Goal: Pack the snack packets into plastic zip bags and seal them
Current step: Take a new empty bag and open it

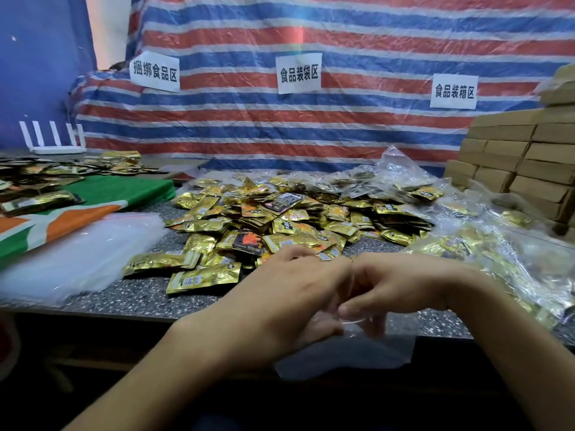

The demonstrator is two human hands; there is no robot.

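Left hand [280, 306] and right hand [401, 287] hold the mouth of a clear zip bag [345, 356], lower centre of the frame

The hands meet, fingers curled round the bag's top rim, at the near edge of the counter [140, 298]; the bag hangs limp below them, in front of that edge. The heap of gold snack packets [280, 219] lies just above the hands in mid-frame, with flat clear bags [77, 253] stacked at left, filled bags [504, 259] at right and cardboard boxes [513, 169] at upper right
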